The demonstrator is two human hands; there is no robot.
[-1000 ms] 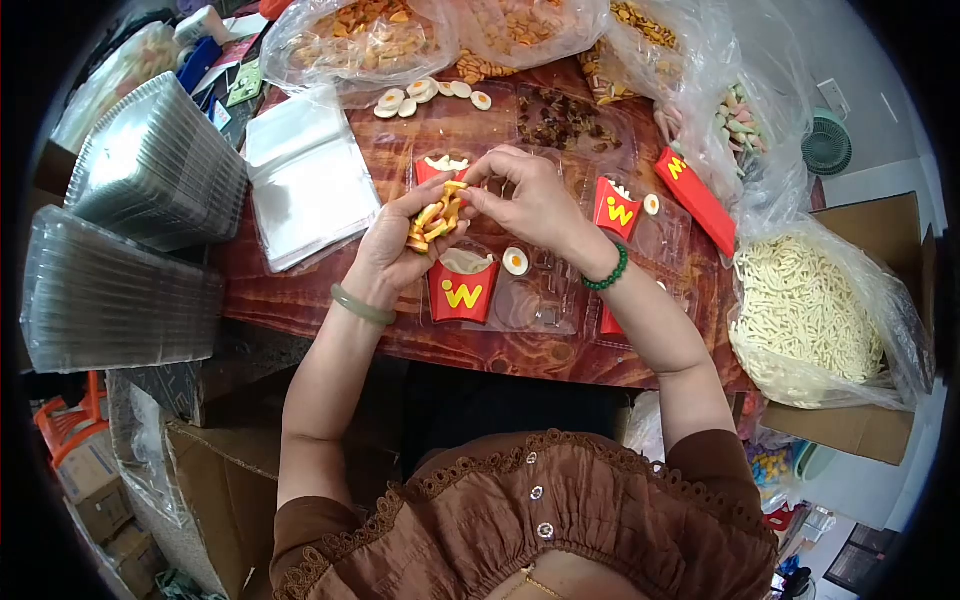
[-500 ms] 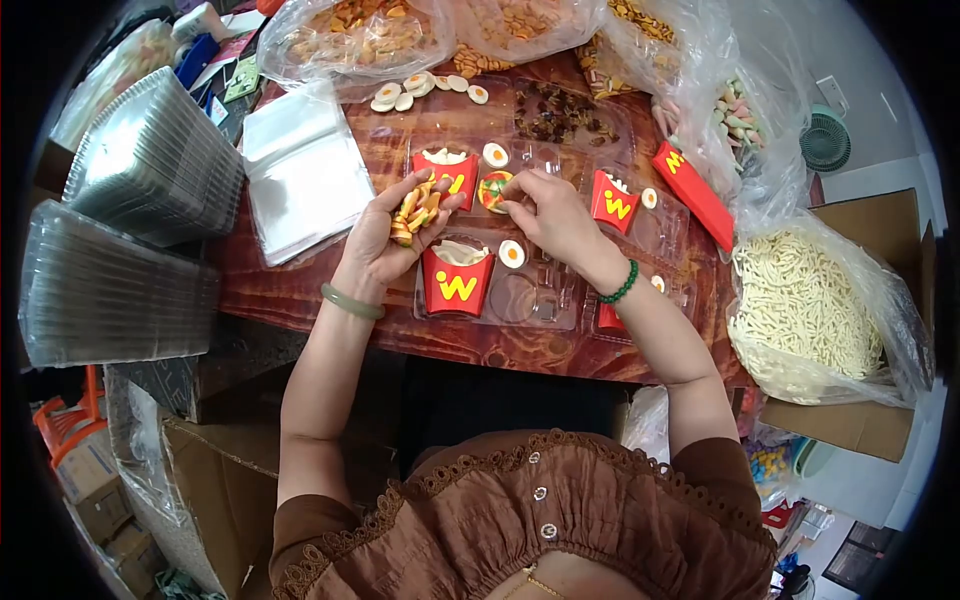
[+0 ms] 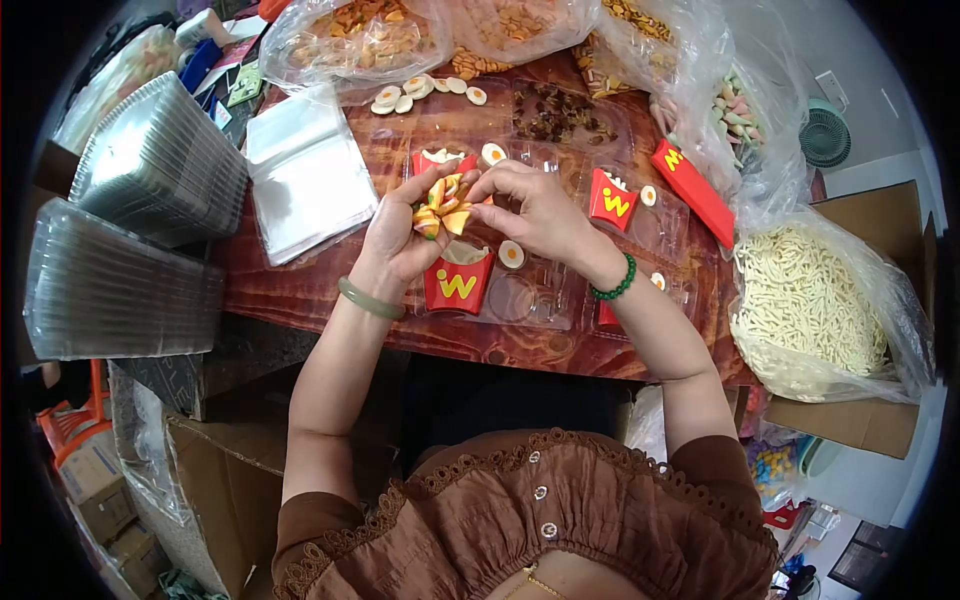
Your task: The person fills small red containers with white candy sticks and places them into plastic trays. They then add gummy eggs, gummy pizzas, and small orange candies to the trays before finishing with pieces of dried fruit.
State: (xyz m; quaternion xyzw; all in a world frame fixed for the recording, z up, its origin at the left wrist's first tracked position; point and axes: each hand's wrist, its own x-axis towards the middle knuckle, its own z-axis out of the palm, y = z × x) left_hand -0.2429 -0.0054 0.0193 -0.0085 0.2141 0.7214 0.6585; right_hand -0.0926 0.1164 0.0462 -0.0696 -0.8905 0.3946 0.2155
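Note:
My left hand (image 3: 398, 235) holds a stack of small pizza-shaped candies (image 3: 441, 205) above a clear plastic tray (image 3: 540, 295). My right hand (image 3: 530, 208) pinches at the top of that stack with thumb and fingers. Below the hands, the tray holds a red fries box (image 3: 457, 282) with a yellow W and a fried-egg candy (image 3: 512, 254). A second red fries box (image 3: 441, 160) with another egg candy (image 3: 493, 154) sits in the tray behind the hands. A third red box (image 3: 612, 200) stands to the right.
Stacks of clear trays (image 3: 150, 160) and clear sleeves (image 3: 305, 170) lie on the left. Bags of candies (image 3: 360, 40) line the back. A bag of white fries candy (image 3: 805, 310) sits in a cardboard box at the right. Loose egg candies (image 3: 400, 95) lie near the back.
My right hand came back from the tray slot behind to the candy stack. My left hand rose slightly toward it, now covering the slot where a pizza candy was placed.

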